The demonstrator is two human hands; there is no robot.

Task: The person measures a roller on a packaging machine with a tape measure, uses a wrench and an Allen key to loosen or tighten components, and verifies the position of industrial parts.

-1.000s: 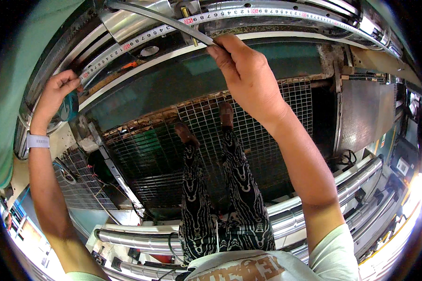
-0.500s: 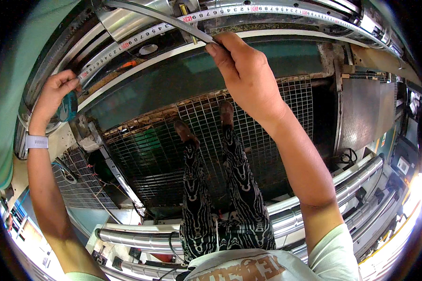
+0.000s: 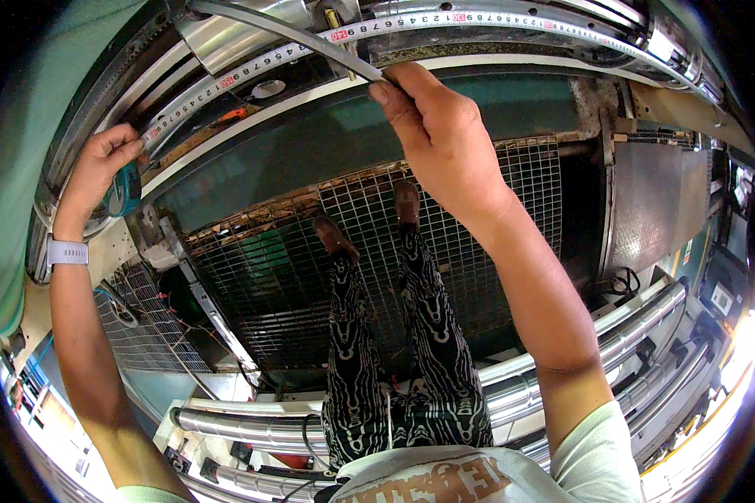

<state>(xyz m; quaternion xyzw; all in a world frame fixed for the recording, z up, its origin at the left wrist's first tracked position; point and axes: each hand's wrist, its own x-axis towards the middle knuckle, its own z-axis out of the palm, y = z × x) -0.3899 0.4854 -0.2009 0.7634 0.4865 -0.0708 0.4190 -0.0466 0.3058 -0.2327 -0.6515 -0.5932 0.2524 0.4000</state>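
My left hand (image 3: 99, 172) is closed at the far left, fingers and thumb pinched at the end of a tape measure (image 3: 126, 191) with a teal case. Its white blade (image 3: 264, 61) runs out from that hand in a long arc along the machine toward the far right. In my right hand (image 3: 453, 138) is the near end of a long flat grey metal bar (image 3: 298, 35), gripped between thumb and fingers. The bar slants up to the left and crosses over the tape blade; its far end lies near the machine's upper left frame.
A shiny metal roller (image 3: 235, 33) lies behind the tape. Below, my feet stand on a metal grid floor (image 3: 361, 197). More silver rollers (image 3: 252, 426) run behind my legs. A metal plate (image 3: 650, 205) is at the right, a green cloth (image 3: 17, 168) at the left edge.
Almost nothing differs. The tape case and my left hand have shifted very slightly to the right; my right hand keeps its hold on the bar.
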